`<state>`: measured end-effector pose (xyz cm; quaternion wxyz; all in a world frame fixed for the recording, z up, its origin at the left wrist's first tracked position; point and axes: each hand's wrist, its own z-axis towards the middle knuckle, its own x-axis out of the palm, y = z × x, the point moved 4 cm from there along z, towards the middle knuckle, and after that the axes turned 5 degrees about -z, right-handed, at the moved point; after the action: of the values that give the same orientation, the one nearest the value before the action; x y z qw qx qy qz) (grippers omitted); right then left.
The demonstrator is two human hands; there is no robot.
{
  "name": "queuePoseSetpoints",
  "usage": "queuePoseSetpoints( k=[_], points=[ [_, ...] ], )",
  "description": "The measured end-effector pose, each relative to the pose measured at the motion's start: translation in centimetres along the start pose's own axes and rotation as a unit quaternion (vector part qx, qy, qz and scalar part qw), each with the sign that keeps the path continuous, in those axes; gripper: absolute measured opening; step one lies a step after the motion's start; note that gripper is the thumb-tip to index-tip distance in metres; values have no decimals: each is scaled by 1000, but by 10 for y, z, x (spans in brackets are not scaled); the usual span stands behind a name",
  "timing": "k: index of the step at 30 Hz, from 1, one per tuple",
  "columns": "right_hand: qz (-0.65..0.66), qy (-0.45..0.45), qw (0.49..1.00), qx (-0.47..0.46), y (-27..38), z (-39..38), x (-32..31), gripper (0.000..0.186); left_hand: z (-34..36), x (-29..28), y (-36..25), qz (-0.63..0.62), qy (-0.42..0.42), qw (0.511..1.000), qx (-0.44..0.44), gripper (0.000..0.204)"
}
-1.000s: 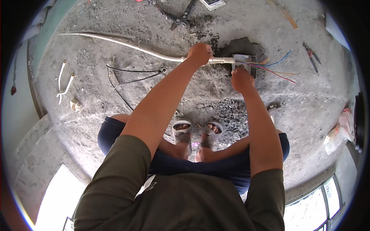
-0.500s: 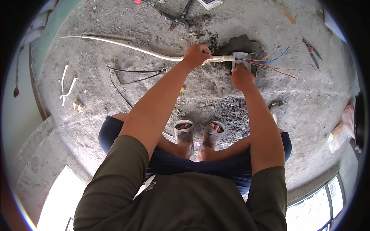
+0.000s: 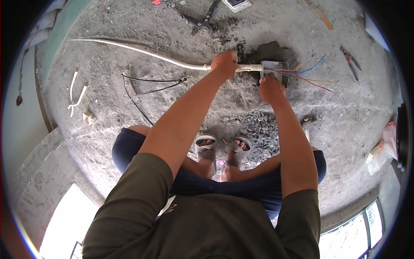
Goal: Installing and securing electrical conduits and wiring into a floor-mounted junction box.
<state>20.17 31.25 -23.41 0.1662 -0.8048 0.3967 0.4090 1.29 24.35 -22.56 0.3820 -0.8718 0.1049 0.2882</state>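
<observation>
My left hand [image 3: 225,64] is closed round a long white conduit pipe [image 3: 172,62], close to its right end. That end meets a grey-white junction box [image 3: 284,82] through a pale fitting [image 3: 255,67]. My right hand [image 3: 271,88] grips the near left edge of the box, with its fingers reaching over the rim. Red, orange and blue wires [image 3: 308,69] run out of the pipe, across the box and past its right side. Some of the fingers of both hands are hidden from view.
Dark damp mortar [image 3: 271,48] lies behind the box. Large cutters [image 3: 202,26] rest farther back, and pliers [image 3: 350,62] lie at right. Black cable [image 3: 151,80] curls left of my arm, near white pipe offcuts [image 3: 76,97]. Gravel [image 3: 261,129] is heaped before my feet.
My left hand has slid a little to the right along the pipe, nearer the box. My right hand stays at the box, almost unmoved.
</observation>
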Motion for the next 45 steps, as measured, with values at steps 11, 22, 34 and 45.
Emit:
queuePoseSetpoints(
  k=[11,22,34,45],
  points=[
    [6,-2,1000,7,2,-1,3,37,6,0,22,-146,58,987,16,16],
    [13,-17,1000,10,3,-2,-1,36,-44,13,14,-93,-202,969,106,12],
    [17,-23,1000,-1,0,0,7,37,-48,19,28,-110,-237,963,68,14],
    [1,-25,1000,0,1,5,10,38,-37,16,24,-105,-194,975,-11,26]
  ],
)
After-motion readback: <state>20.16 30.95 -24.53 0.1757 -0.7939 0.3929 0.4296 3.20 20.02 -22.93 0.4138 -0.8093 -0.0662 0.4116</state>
